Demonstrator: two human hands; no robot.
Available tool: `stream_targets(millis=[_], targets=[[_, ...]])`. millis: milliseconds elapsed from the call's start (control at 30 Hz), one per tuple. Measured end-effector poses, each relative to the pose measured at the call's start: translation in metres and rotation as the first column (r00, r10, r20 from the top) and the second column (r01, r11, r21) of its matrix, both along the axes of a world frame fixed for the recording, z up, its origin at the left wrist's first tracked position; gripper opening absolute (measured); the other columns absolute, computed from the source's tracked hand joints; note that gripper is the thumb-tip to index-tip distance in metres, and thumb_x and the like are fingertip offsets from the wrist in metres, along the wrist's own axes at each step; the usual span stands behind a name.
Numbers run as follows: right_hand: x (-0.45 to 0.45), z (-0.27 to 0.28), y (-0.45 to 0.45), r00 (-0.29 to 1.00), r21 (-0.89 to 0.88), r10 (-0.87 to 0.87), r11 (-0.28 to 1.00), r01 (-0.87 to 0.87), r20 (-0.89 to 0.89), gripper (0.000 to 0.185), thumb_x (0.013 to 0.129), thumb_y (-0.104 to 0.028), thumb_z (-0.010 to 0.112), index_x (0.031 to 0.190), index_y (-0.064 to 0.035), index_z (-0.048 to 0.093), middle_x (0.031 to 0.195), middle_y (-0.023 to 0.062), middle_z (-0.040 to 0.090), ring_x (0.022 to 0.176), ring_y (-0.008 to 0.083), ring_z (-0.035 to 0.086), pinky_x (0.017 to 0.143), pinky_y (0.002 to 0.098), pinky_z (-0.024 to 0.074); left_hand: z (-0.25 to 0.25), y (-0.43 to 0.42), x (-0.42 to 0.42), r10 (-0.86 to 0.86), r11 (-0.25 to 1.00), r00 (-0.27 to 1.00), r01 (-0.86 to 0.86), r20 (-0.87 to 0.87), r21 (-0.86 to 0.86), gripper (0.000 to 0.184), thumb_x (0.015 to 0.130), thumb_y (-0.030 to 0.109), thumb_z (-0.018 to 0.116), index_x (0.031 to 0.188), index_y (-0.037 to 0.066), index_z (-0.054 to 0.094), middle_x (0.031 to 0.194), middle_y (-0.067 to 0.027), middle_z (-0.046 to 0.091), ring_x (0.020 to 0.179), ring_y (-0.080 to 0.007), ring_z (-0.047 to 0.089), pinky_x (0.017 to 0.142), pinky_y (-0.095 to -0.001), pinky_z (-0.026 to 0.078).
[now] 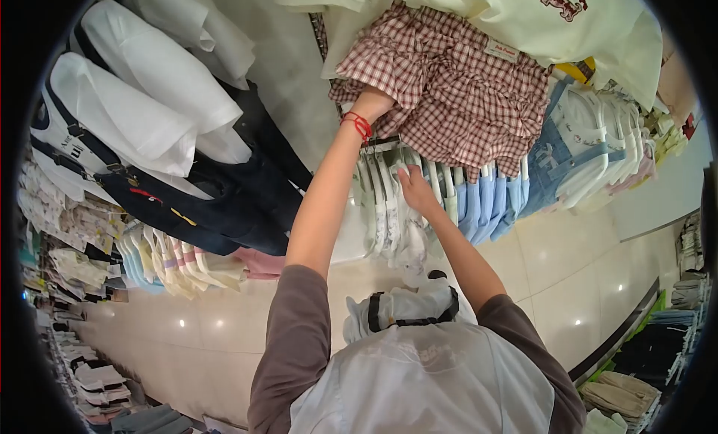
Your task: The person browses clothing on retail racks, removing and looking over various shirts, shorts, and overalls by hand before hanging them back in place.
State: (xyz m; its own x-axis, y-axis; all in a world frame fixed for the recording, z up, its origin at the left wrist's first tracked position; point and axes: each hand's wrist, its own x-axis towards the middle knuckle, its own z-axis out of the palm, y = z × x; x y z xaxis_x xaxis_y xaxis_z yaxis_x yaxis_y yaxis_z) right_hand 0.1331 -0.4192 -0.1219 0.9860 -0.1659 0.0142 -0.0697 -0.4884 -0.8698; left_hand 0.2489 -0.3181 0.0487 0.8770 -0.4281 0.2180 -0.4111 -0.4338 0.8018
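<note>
My left hand (376, 103), with a red string bracelet (357, 126) at the wrist, reaches up under the hem of a red-and-white checked ruffled garment (471, 82). Its fingers are hidden by the cloth. Lower and to the right, my right hand (416, 189) is closed on a white garment (407, 236) hanging on the rail below the checked one. Thin white cloth shows at its fingertips. Pale patterned clothes (381, 210) hang just left of this hand, and light blue shirts (486, 206) hang to its right.
A cream top (508, 23) hangs above the checked garment. To the left hang white shirts (142, 90) and dark overalls (202, 195). Denim pieces (561, 157) are on the right. Tiled floor (202, 344) lies below, with folded clothes (621, 396) on shelving at the lower right.
</note>
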Motion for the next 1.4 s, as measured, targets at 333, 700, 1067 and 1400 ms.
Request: stream_targets(millis=[333, 700, 1067, 1400], targets=[[0.01, -0.042, -0.005, 0.963, 0.208, 0.249, 0.952, -0.223, -0.108, 0.045, 0.087, -0.029, 0.047, 0.116, 0.0047, 0.039, 0.101, 0.0236, 0.055, 0.092, 0.0381, 0.053, 0.082, 0.0402, 0.0407, -0.08, 0.019, -0.06, 0.089, 0.98, 0.983, -0.057, 0.163, -0.192, 0.029, 0.082, 0.012, 0.048, 0.105, -0.006, 0.049, 0.105, -0.024, 0.05, 0.098, -0.0373, 0.047, 0.086, -0.0383, 0.037], [0.032, -0.163, -0.041, 0.997, -0.292, 0.071, 0.954, -0.068, -0.001, 0.041, 0.072, -0.014, 0.058, 0.104, 0.0044, 0.04, 0.094, 0.027, 0.054, 0.09, 0.0434, 0.051, 0.077, 0.0472, 0.0425, -0.227, 0.023, -0.164, 0.229, 0.966, 0.912, -0.169, -0.34, 0.198, 0.075, 0.067, 0.027, 0.067, 0.123, -0.004, 0.029, 0.097, -0.0257, 0.057, 0.087, -0.0387, 0.057, 0.074, -0.0425, 0.046], [-0.034, -0.051, -0.095, 0.999, -0.288, 0.018, 0.957, -0.031, -0.047, 0.038, 0.081, -0.024, 0.055, 0.101, 0.0059, 0.044, 0.071, 0.0283, 0.056, 0.069, 0.0451, 0.055, 0.061, 0.0482, 0.0436, -0.266, 0.009, -0.171, 0.419, 0.9, 0.867, -0.358, -0.268, 0.249, 0.037, 0.075, 0.022, 0.057, 0.093, -0.002, 0.035, 0.076, -0.027, 0.057, 0.07, -0.0422, 0.057, 0.062, -0.0474, 0.045], [-0.05, 0.02, -0.11, 0.996, -0.458, 0.086, 0.886, -0.072, 0.009, 0.03, 0.078, -0.025, 0.059, 0.078, 0.0035, 0.05, 0.067, 0.0249, 0.056, 0.066, 0.0424, 0.055, 0.058, 0.0474, 0.0429, -0.255, 0.004, -0.16, 0.347, 0.921, 0.9, -0.275, -0.262, 0.277, 0.04, 0.079, 0.027, 0.053, 0.096, -0.007, 0.044, 0.079, -0.0301, 0.056, 0.071, -0.0434, 0.056, 0.064, -0.0481, 0.045]])
